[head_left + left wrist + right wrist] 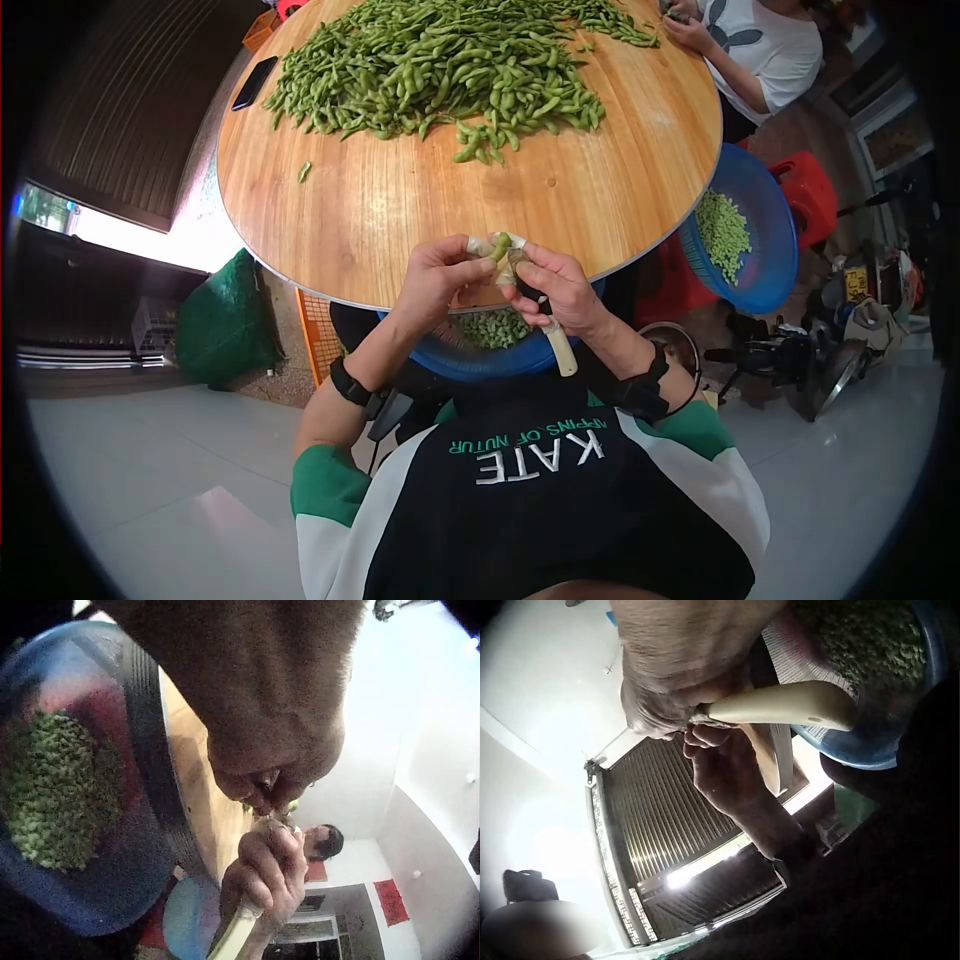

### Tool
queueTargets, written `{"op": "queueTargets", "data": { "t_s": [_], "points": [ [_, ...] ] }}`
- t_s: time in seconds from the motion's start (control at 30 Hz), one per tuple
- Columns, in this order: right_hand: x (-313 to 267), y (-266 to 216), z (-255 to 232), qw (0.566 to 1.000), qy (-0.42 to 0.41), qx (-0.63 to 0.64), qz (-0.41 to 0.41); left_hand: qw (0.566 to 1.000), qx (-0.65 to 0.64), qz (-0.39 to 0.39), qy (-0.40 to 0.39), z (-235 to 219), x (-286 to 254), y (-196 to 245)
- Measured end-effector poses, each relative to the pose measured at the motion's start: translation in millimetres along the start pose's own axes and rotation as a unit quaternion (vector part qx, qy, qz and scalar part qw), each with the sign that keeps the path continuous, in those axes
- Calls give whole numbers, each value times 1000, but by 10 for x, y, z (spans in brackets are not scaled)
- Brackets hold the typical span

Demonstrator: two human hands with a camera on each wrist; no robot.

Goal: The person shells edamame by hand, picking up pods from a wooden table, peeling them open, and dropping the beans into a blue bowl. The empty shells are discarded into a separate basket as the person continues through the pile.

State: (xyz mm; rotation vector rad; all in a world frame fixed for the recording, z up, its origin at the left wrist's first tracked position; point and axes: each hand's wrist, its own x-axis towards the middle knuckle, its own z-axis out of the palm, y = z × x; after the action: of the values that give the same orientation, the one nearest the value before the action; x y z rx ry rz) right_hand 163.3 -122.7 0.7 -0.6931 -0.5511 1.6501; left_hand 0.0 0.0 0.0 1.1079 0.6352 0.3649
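Over the table's near edge, my left hand (440, 278) pinches a green soybean pod (501, 246) between thumb and fingers. My right hand (562, 290) grips a knife whose cream handle (561, 350) points down toward my lap; the handle (780, 705) also sticks out of the fist in the right wrist view. Its blade is mostly hidden by the fingers, close against the pod. Pale wrapping covers some fingertips of both hands. Below them, a blue basin (440, 364) holds shelled green beans (495, 328). A large heap of unshelled pods (430, 70) lies across the table.
The round wooden table (370, 220) carries a phone (255, 83) at its left edge and a stray pod (304, 172). To the right, another blue basin (775, 255) with shelled beans stands near a red stool (808, 195). Another person (765, 50) sits at the far right.
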Motion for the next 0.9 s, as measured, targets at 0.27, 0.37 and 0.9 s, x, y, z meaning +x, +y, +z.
{"op": "queueTargets", "data": {
  "t_s": [0.27,0.37,0.9],
  "points": [
    [21,93,143,994,59,-94,-19,996,-42,75,13,-92,-20,-162],
    [12,58,141,1000,26,-18,2,988,-131,-31,-70,-177,-28,-44],
    [25,100,30,980,39,183,71,753,475,452,60,75,-83,81]
  ]
}}
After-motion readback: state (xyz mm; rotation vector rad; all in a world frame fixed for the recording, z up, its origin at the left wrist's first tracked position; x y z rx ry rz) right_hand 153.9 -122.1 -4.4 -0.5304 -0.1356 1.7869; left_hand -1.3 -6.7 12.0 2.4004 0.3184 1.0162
